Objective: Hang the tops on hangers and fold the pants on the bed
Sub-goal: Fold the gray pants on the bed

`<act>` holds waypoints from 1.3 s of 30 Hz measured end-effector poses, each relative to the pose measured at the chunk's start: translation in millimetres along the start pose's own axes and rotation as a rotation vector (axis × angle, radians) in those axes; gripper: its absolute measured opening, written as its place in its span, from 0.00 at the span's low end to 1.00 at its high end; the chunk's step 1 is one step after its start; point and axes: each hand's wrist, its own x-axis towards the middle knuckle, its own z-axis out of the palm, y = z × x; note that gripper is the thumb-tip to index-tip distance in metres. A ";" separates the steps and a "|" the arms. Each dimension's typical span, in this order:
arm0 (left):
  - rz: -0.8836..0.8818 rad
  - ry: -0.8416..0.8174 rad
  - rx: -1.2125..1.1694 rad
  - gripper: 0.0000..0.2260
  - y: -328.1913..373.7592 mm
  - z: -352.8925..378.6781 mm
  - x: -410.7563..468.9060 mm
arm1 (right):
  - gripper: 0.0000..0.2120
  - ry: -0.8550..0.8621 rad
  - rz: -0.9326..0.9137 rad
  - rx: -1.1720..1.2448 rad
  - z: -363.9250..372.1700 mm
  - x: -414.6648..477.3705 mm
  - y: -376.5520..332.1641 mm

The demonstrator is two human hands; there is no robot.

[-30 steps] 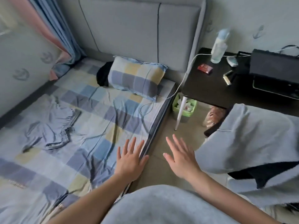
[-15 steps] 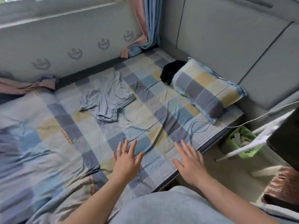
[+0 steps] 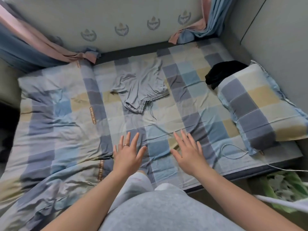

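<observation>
Grey shorts (image 3: 140, 90) lie dead ahead, waistband nearest; left hand (image 3: 127, 155) slightly closer than right hand (image 3: 189, 155), both splayed, holding nothing.

Soft daylight, blurred, bowed edges

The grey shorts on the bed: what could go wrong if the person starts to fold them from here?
The left hand and right hand are open, short of the grey shorts, which lie crumpled; folding without flattening would likely come out uneven. The loose drawstring may get trapped in the fold. The white cable looped near the right hand could snag.
</observation>
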 end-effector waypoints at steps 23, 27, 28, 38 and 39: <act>0.010 0.090 -0.126 0.30 -175.4 -43.5 265.5 | 0.32 0.063 -0.168 -0.358 26.9 302.4 -172.3; -0.054 0.110 -0.176 0.30 -190.9 -54.9 276.8 | 0.31 0.045 -0.190 -0.392 22.6 333.4 -189.3; -0.073 0.109 -0.186 0.30 -193.5 -57.7 280.0 | 0.31 0.036 -0.203 -0.400 21.3 341.2 -191.1; -0.251 0.081 -0.200 0.29 -189.5 -54.8 335.5 | 0.31 -0.076 -0.283 -0.414 -0.5 441.3 -179.3; -0.276 0.077 -0.216 0.29 -188.9 -50.7 345.8 | 0.31 -0.096 -0.293 -0.426 -0.9 456.1 -175.6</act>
